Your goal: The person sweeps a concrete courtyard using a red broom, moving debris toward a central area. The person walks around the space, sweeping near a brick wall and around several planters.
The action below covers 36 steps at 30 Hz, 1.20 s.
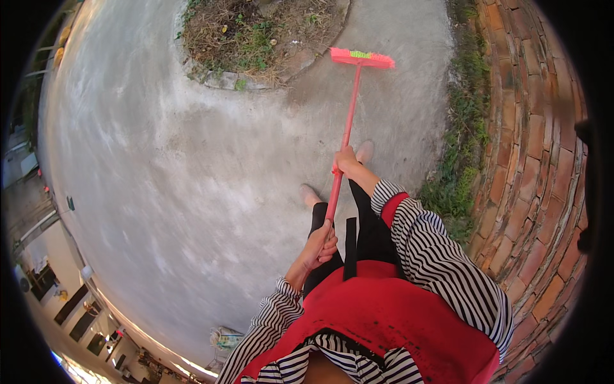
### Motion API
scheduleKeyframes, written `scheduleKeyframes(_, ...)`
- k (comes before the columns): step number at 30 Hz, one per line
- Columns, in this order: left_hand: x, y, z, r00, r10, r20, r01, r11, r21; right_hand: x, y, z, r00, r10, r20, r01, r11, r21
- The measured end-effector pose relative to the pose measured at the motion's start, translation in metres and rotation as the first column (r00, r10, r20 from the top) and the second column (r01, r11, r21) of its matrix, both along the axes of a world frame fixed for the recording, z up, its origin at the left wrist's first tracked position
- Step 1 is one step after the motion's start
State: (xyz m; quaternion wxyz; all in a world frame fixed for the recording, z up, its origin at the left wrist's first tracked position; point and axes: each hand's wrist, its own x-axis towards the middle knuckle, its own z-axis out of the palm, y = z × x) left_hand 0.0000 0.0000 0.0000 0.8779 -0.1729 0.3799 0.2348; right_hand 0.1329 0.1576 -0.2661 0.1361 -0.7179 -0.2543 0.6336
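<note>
Edges, as I log them from my end: a planted bed (256,40) with a stone curb (220,80) ahead to the left; a grass strip (458,137) along the right, brickwork (537,160) beyond it. Open room: a broad expanse of bare ground to the left, and a narrower lane ahead between bed and grass. One pink-red broom (350,118), located in front of the body, its head (362,58) in that lane just beside the curb; whether its bristles touch the ground I cannot tell. Long axis: running forward from the waist, leaning slightly right; head outward, set crosswise to the handle. Left hand (320,246): closed around the handle's near end. Right hand (346,160): wrapped around the handle farther forward. Surface: grey concrete (185,160), unevenly toned, with pale patches. Two light shoes (310,194) stand on it, apart, one either side of the handle. Worn: red apron (384,310), striped sleeves (422,246), black trousers (369,224). Surroundings: outdoors, daylit; I find a pale building (56,246) at the lower left rim.
</note>
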Motion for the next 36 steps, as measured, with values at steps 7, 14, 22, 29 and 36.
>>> scheduleKeyframes(7,-0.039,-0.148,0.072,0.968,0.130,-0.216,-0.171,0.967,-0.186,-0.116,-0.150,0.105,0.940,0.341,-0.026,-0.340,0.924,-0.177)
scheduleKeyframes(14,-0.044,-0.169,0.090,0.882,-0.090,-0.462,0.130,0.990,0.056,-0.098,-0.151,0.154,0.955,-0.018,-0.295,-0.029,0.988,-0.154)
scheduleKeyframes(22,-0.077,-0.125,0.041,0.962,0.194,-0.195,-0.211,0.975,-0.073,-0.142,-0.110,0.078,0.987,0.161,-0.017,-0.162,0.983,-0.083)
scheduleKeyframes(29,-0.077,-0.196,0.089,0.905,0.282,-0.318,-0.347,0.922,-0.172,-0.201,-0.184,0.136,0.911,0.359,-0.206,-0.397,0.897,-0.193)
scheduleKeyframes(36,-0.091,-0.167,0.068,0.765,0.390,-0.513,-0.470,0.882,-0.031,-0.298,-0.163,0.136,0.836,0.431,-0.338,-0.469,0.882,-0.035)
